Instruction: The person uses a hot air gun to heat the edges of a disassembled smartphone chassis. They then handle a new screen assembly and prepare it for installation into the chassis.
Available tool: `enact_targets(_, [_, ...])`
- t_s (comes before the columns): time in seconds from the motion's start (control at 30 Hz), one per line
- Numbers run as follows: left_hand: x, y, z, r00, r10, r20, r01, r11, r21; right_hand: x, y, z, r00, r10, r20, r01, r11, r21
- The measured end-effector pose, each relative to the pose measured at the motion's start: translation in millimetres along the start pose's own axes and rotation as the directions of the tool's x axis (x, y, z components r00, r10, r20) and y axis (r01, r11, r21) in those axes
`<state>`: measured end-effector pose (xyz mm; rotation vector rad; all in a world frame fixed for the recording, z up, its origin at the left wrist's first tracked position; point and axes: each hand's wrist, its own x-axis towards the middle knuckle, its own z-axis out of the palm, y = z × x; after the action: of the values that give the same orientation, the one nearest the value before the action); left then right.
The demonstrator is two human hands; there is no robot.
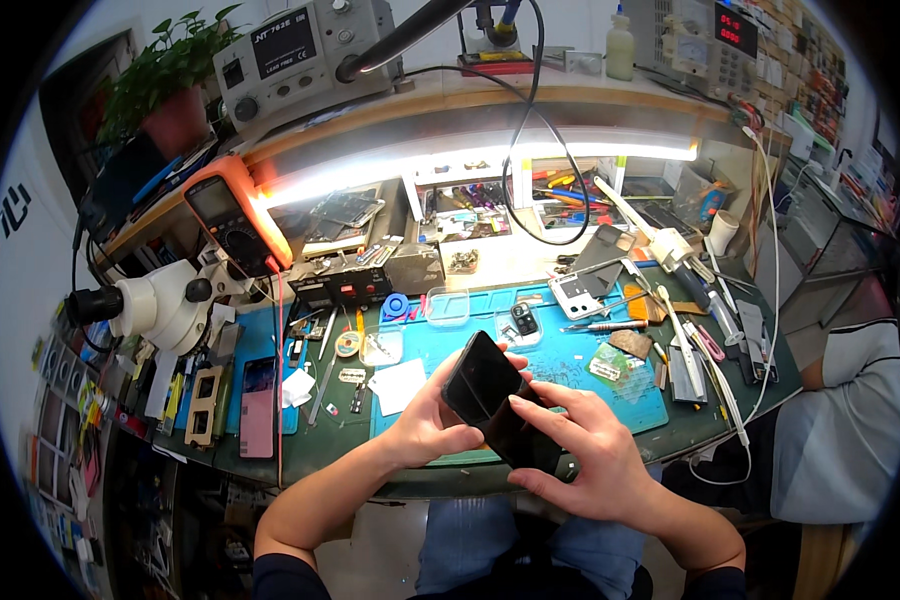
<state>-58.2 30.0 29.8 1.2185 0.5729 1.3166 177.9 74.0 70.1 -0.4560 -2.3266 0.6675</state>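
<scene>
A black smartphone (482,378) is tilted above the front of the blue work mat (438,348), its dark glossy face up with light reflected in it. My left hand (432,415) is closed round its left side, thumb along the near edge and fingertips showing at the far edge. Over the lower part of the phone lies my right hand (595,440), fingers stretched out and apart. Its fingertips touch the glass, and its thumb rests by the near end. A white paper (398,386) lies just left of my left hand.
A pink phone (257,408), a microscope (160,308) and an orange multimeter (235,215) stand left. Behind are clear plastic boxes (447,306) and a white phone shell (582,292). Right are tweezers (605,326), a soldering iron (715,310) and a white cable (738,425). A person (838,430) sits at right.
</scene>
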Motion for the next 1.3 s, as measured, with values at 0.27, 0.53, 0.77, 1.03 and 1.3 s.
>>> enact_targets(0.27, [0, -1, 1, 1.0, -0.005, -0.009, 0.005, 1.0, 0.01, -1, 1, -1, 1.0, -0.007, 0.013, 0.007, 1.0, -0.019])
enact_targets(0.53, [0, -2, -1, 1.0, 0.004, 0.012, -0.003, 1.0, -0.013, -2, 1, 0, 1.0, 0.0, 0.029, 0.0, 1.0, -0.008])
enact_targets(0.77, [1, -2, -2, 0.999, 0.03, 0.023, -0.03, 0.999, 0.014, 0, 0, -1, 0.999, -0.029, 0.025, 0.03, 0.999, -0.042])
enact_targets(1.03, [4, 0, 7, 0.999, -0.004, -0.034, 0.002, 0.999, -0.039, 0, -5, -1, 1.0, -0.005, 0.013, 0.006, 0.996, -0.088])
enact_targets(1.3, [3, 2, 6, 0.991, -0.064, -0.118, 0.04, 0.98, -0.193, -3, 30, -5, 0.942, 0.336, 0.013, -0.307, 0.844, 0.439])
